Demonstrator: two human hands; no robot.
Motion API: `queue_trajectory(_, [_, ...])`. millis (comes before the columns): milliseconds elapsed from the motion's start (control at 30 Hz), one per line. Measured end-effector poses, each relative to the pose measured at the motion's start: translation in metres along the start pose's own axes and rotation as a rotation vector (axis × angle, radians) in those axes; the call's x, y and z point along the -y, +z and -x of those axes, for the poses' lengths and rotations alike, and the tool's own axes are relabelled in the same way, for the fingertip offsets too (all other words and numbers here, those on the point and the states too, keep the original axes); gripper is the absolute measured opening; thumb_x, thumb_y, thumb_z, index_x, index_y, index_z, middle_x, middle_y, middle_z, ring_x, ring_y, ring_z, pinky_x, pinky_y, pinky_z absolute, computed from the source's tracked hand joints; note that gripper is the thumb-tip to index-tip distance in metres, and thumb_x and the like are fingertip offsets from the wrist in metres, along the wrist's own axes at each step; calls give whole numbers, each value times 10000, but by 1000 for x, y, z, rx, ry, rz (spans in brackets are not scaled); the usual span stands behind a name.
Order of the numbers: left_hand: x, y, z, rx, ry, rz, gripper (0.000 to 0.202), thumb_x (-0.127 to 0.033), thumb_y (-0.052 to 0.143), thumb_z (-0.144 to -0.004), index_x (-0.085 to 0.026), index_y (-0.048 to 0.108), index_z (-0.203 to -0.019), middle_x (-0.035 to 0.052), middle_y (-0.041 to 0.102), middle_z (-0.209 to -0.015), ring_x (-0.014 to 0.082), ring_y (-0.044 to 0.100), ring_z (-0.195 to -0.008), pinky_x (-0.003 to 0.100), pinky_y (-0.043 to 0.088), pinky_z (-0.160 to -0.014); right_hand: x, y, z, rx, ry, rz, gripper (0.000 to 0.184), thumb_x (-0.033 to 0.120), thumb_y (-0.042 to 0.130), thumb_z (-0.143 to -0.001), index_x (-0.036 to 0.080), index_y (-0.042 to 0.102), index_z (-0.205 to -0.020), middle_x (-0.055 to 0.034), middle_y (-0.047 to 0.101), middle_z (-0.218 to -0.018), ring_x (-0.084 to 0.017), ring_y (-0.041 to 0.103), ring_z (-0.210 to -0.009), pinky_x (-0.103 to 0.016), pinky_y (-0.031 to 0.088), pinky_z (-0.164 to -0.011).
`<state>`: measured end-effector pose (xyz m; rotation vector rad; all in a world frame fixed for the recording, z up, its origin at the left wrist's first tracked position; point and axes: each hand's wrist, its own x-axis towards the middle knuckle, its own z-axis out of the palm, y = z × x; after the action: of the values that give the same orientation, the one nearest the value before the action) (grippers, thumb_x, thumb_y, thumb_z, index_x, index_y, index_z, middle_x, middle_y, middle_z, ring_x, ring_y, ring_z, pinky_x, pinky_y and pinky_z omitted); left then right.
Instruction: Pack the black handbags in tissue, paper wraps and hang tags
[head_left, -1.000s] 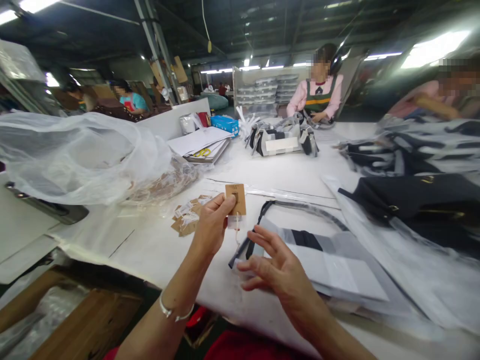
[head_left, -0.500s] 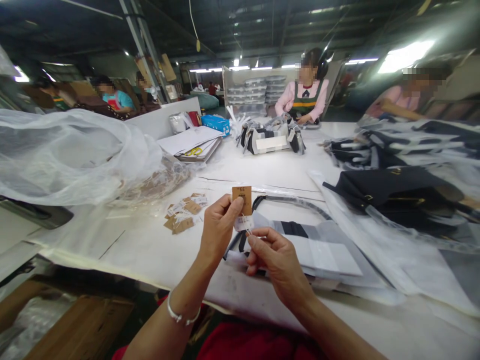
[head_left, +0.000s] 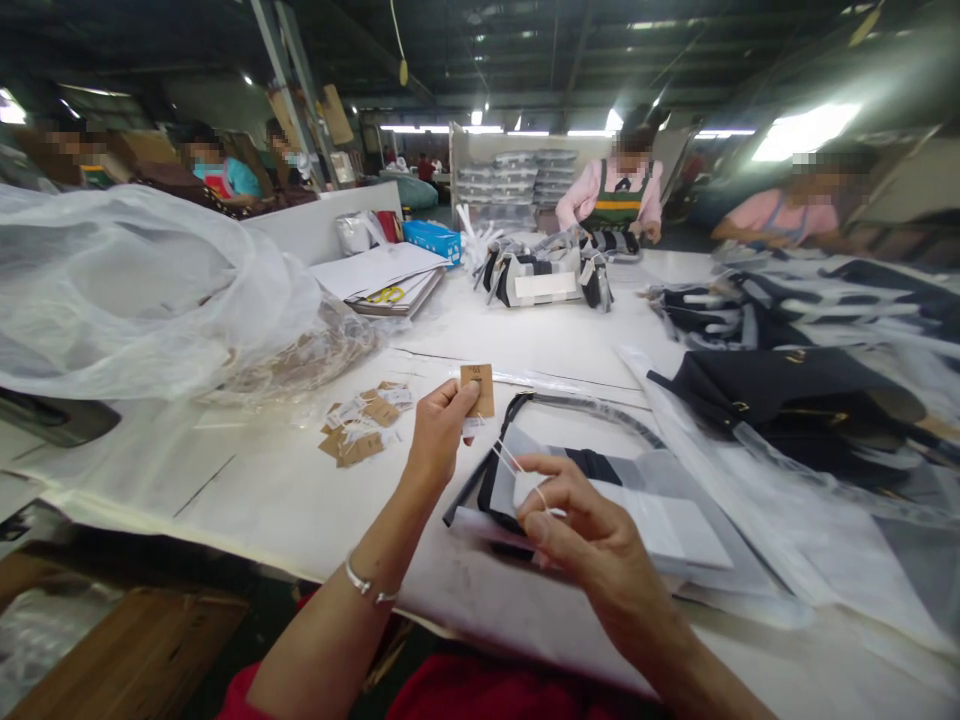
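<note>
Between thumb and fingers, my left hand (head_left: 437, 430) pinches a brown card hang tag (head_left: 480, 395). A white label partly shows below the card. My right hand (head_left: 581, 520) is closed on the tag's white string (head_left: 510, 457), which stretches between the two hands. Beneath the right hand lies a black handbag (head_left: 491, 490), wrapped in pale tissue and clear film, its handle (head_left: 581, 402) curving away at the back. Left of my hands, a loose pile of brown tags (head_left: 364, 425) with white strings and labels rests on the white table (head_left: 277, 510).
Clear plastic sheeting (head_left: 150, 290) bulges at the left. Papers with yellow scissors (head_left: 386, 295) lie near a blue box (head_left: 433, 240). Wrapped bags (head_left: 544, 275) stand ahead; more black bags (head_left: 787, 390) fill the right. A co-worker (head_left: 615, 190) stands across the table.
My right hand has moved right and toward me, drawing the string out from the tag. My left hand still grips the tag, shifted slightly left.
</note>
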<state>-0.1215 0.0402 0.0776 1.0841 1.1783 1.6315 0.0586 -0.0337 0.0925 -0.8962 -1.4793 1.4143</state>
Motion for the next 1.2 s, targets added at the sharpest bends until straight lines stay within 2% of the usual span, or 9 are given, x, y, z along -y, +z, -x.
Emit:
queue_trajectory(100, [6, 10, -13, 89, -67, 53, 318, -438, 652, -788, -159, 552, -675, -50, 454, -536, 62, 368, -421, 181, 274, -359, 8, -14, -5, -112, -199, 147, 101, 353, 715, -831, 252, 726, -825, -48, 517, -1417, -260, 538, -1214, -381, 487, -969])
queue_trajectory(233, [13, 28, -28, 421, -198, 47, 353, -495, 633, -785, -144, 607, -774, -17, 529, -597, 69, 456, -461, 175, 335, -406, 26, -26, -23, -127, -340, 76, 95, 323, 644, -896, 262, 714, -877, -55, 680, -1170, -266, 517, -1270, -458, 401, -1082])
queue_trajectory(367, [39, 23, -51, 468, -185, -347, 421, -530, 396, -899, -181, 631, -888, 35, 650, -790, 113, 598, -607, 208, 461, -515, 55, -47, -49, -284, -275, 71, 182, 353, 658, -876, 203, 667, -771, -16, 640, -727, -167, 659, -704, -305, 560, -706])
queue_trajectory(467, [71, 7, -68, 360, -186, -607, 291, -379, 416, -893, -192, 636, -863, 37, 665, -790, 138, 623, -655, 226, 479, -568, 64, -74, -76, -282, -19, 294, 244, 393, 702, -817, 182, 606, -740, 36, 542, -583, -64, 427, -405, -187, 347, -378])
queue_trajectory(567, [99, -3, -77, 373, -209, -740, 226, -238, 445, -852, -198, 668, -839, 34, 662, -722, 161, 623, -675, 243, 476, -615, 46, -94, -113, -91, 283, 601, 153, 327, 641, -829, 182, 592, -843, 38, 576, -576, -48, 358, -377, -167, 234, -345])
queue_trajectory(733, [110, -4, -77, 461, -132, -879, 332, -183, 429, -851, -233, 720, -1002, 54, 692, -905, 203, 631, -871, 284, 464, -779, -26, -95, -171, 273, 755, 905, 177, 135, 545, -770, 176, 593, -935, 12, 650, -579, -87, 468, -375, -194, 341, -387])
queue_trajectory(867, [109, -5, -73, 499, -80, -921, 394, -185, 397, -877, -267, 710, -1103, 75, 667, -984, 238, 617, -939, 314, 445, -811, -76, -83, -200, 478, 802, 785, 36, 168, 576, -726, 165, 606, -746, 8, 615, -517, -80, 430, -345, -199, 311, -366])
queue_trajectory(1000, [115, -8, -73, 519, -60, -887, 394, -203, 380, -907, -297, 708, -1103, 63, 656, -959, 227, 621, -918, 304, 448, -786, -96, -74, -216, 590, 826, 609, 154, 231, 546, -721, 164, 548, -581, 10, 555, -484, -64, 378, -342, -200, 273, -351])
queue_trajectory(1200, [124, -11, -81, 412, 26, -579, 242, -151, 529, -810, -245, 679, -975, 15, 673, -1010, 171, 618, -885, 255, 452, -803, -96, -79, -215, 607, 879, 134, 207, 300, 641, -705, 178, 591, -864, 81, 530, -534, -33, 271, -351, -174, 319, -395])
